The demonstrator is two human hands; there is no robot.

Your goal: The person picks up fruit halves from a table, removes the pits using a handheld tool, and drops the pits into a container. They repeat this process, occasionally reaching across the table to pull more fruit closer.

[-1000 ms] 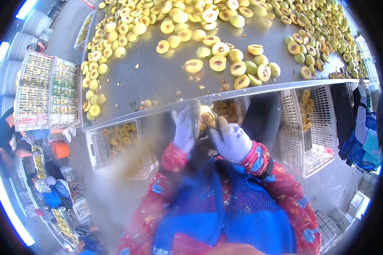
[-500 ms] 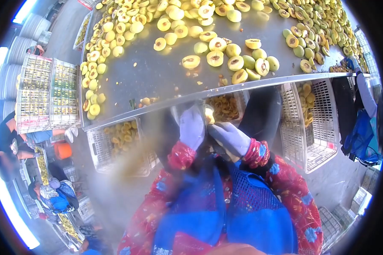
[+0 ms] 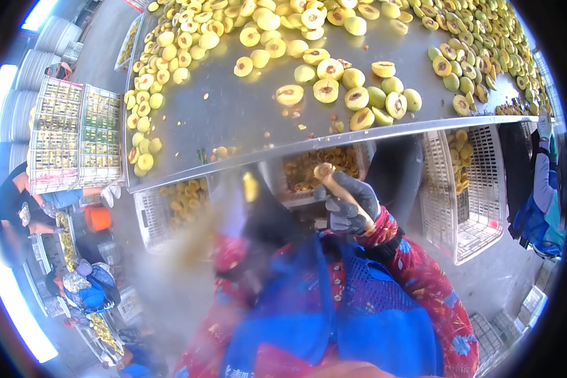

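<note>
My left hand (image 3: 234,217), in a pale lilac glove, is blurred by motion and by a hazy patch of the view. At its fingers is a yellow fruit piece (image 3: 251,187); the grip itself is smeared. My right hand (image 3: 354,205), in a lilac glove with a grey palm, is closed round a tool with a tan wooden handle (image 3: 346,194). The tool's upper end (image 3: 324,171) carries a brownish lump that I cannot make out. Behind my hands, below the table edge, stands a crate of fruit pieces (image 3: 302,173). The hazy patch partly covers the left crate (image 3: 148,220).
Yellow-green fruit halves (image 3: 326,90), some with brown pits, lie over the metal table (image 3: 233,120). Its raised edge (image 3: 283,146) runs across in front of me. A white crate (image 3: 479,233) stands at right, near a co-worker's sleeve (image 3: 542,173). Stacked crates (image 3: 75,135) stand at left.
My hands have moved apart. The left has gone left with the yellow fruit piece. The right has turned, so its palm and the wooden handle show. The co-worker's arm at right has drawn back.
</note>
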